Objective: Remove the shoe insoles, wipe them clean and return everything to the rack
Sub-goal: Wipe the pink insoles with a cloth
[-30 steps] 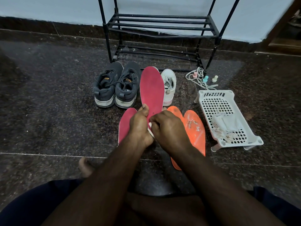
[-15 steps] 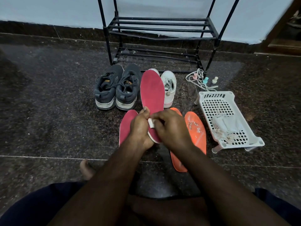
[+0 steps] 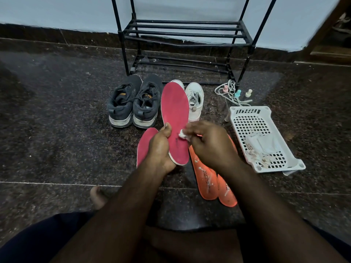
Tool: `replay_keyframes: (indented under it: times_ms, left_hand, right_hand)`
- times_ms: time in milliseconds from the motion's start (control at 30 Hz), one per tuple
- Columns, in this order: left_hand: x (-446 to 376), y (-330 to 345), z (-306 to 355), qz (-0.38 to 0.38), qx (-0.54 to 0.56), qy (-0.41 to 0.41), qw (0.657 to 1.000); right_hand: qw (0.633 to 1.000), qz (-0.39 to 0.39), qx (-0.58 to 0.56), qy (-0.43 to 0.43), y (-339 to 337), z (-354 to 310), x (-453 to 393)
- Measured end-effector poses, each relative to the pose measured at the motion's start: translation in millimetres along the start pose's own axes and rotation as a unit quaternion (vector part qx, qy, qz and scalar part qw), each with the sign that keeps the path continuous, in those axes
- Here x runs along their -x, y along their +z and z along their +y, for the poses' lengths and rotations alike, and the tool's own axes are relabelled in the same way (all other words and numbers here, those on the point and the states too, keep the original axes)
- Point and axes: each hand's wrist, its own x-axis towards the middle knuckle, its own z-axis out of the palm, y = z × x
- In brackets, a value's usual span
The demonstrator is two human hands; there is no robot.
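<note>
While our left hand point(image 3: 160, 147) curls around the heel end of a long pink foam insole point(image 3: 175, 118), thumb pressed on its upper face, our right hand point(image 3: 210, 147) pinches a small crumpled white wipe point(image 3: 182, 133) between its fingertips and holds it against the right edge of that insole. We hold the pink insole upright and tilted, toe end up, above the dark speckled stone floor point(image 3: 57, 130) and in front of the black metal shoe rack point(image 3: 182, 33). Its face looks matte pink with a pale rim and a small dark mark near the middle.

We count four insoles: the held one, a second pink insole point(image 3: 145, 145) lying on the floor just left of it, and two orange insoles with white flecks point(image 3: 206, 179) lying side by side on the floor below and to its right. We count four shoes beyond the held insole, between it and the rack: two dark grey laced sneakers point(image 3: 133, 103) to the left, and two white sneakers point(image 3: 194, 101), one mostly hidden behind the insole. One white perforated plastic basket point(image 3: 248, 114) sits well to the right of the held insole, with pale cloths inside.
</note>
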Motion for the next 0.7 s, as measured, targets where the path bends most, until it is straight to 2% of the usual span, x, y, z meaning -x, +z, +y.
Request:
replay_keyframes:
  times_ms: [67, 233, 400, 500, 600, 633, 700]
  left_hand:
    - [-3, -2, -1, 0.009, -0.008, -0.003, 1.0]
    - [-3, -5, -5, 0.027, -0.006, -0.019, 0.999]
    - [-7, -5, 6, 0.03, 0.042, 0.012, 0.999]
    - [-4, -2, 4, 0.036, 0.028, 0.017, 0.999]
    - [-3, -2, -6, 0.037, 0.01, -0.022, 0.999]
    - [-5, -3, -7, 0.036, 0.004, -0.027, 0.999]
    - [-9, -7, -4, 0.05, 0.002, -0.004, 0.999]
  right_hand:
    - [0.997, -0.048, 0.057, -0.026, 6, -1, 3]
    - [0.978, -0.135, 0.157, 0.017, 20, -6, 8]
    - [0.983, -0.153, 0.033, 0.093, 23, -10, 17]
    - [0.986, -0.112, -0.035, 0.118, 31, -10, 19]
    - [0.992, -0.057, -0.028, 0.112, 35, -12, 16]
    - [0.992, -0.066, -0.015, 0.107, 33, -13, 15]
    - [0.986, -0.129, -0.007, 0.109, 28, -14, 16]
